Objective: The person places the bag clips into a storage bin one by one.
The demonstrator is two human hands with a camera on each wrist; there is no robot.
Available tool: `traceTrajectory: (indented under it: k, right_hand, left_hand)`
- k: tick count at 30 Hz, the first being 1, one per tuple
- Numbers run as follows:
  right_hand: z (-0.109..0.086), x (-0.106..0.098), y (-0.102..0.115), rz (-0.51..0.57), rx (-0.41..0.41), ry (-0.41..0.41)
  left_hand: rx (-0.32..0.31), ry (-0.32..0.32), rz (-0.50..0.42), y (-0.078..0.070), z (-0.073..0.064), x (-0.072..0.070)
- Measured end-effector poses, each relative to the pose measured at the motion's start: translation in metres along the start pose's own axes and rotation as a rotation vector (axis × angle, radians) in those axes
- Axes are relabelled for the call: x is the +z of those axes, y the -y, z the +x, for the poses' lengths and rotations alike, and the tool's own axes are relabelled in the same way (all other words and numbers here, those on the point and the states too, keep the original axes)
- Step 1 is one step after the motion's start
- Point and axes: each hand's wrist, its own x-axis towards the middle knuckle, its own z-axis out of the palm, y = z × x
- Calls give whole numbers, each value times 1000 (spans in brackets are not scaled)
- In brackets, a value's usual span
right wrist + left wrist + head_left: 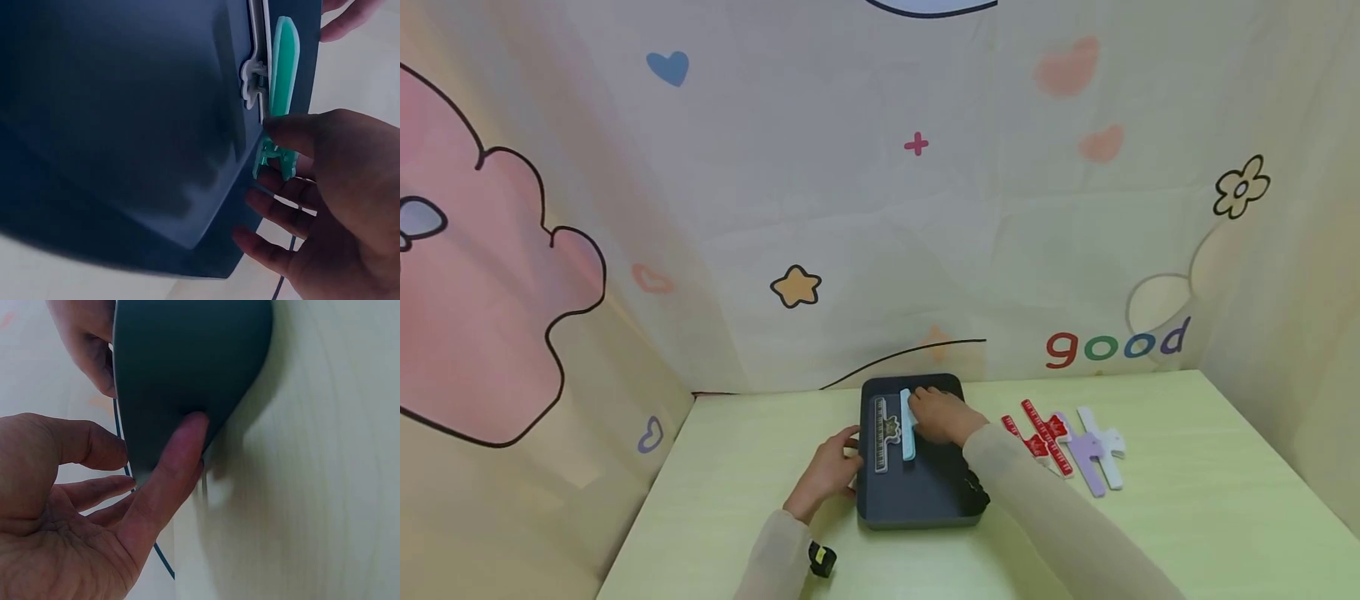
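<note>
Head view: right hand [938, 414] pinches the blue clip [907, 433] inside the tray [932, 493].
Left hand [831, 468], fingers apart, touches the tray's left wall, likely to steady it.

Cloth-walled booth [880, 233], type of building unclear, pale green tabletop [752, 467], cartoon-printed cloth [850, 200] rising at its far edge and both sides, blue heart [670, 68], star [796, 287], word "good" [1101, 347] above far right corner

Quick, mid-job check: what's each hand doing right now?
Left hand: open, touching the outer side of the dark tray.
Right hand: closed, pinching the light blue clip.
</note>
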Motion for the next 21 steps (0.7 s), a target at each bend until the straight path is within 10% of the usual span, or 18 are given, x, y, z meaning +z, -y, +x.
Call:
traceTrajectory:
  k: [21]
  right_hand:
    - [12, 16, -1, 99, 15, 51]
  left_hand:
    - [-13, -2, 0, 0, 2, 0]
